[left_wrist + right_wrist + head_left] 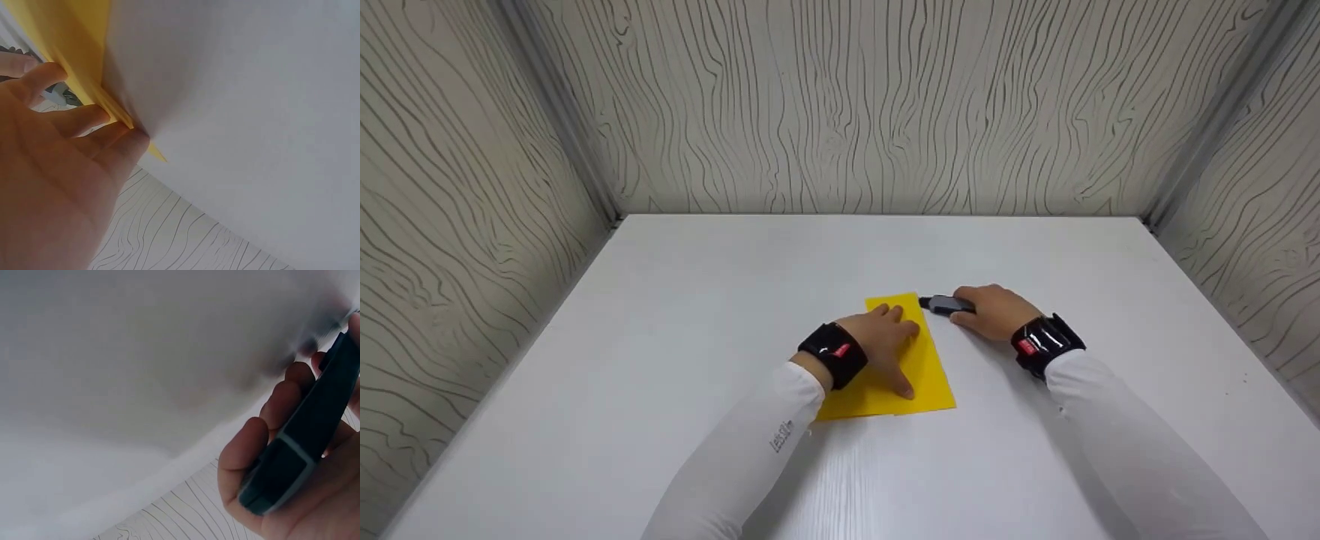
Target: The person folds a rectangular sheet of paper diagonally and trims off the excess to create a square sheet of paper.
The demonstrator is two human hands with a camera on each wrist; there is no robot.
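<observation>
A yellow sheet of paper (928, 369) lies on the white table, with a second layer showing at its lower edge. My left hand (885, 346) presses on it with spread fingers; in the left wrist view the fingertips reach the paper's folded-looking edge (115, 108). To the right, my right hand (997, 311) grips a grey-and-black utility knife (945, 304). Its dark tip points left, right at the paper's upper right edge. In the right wrist view, curled fingers wrap the dark handle (304, 433); no blade shows.
The white table (697, 292) extends around the paper on all sides. Wood-grain patterned panels (840, 112) stand behind it and at both sides. Black straps circle both wrists, above white sleeves.
</observation>
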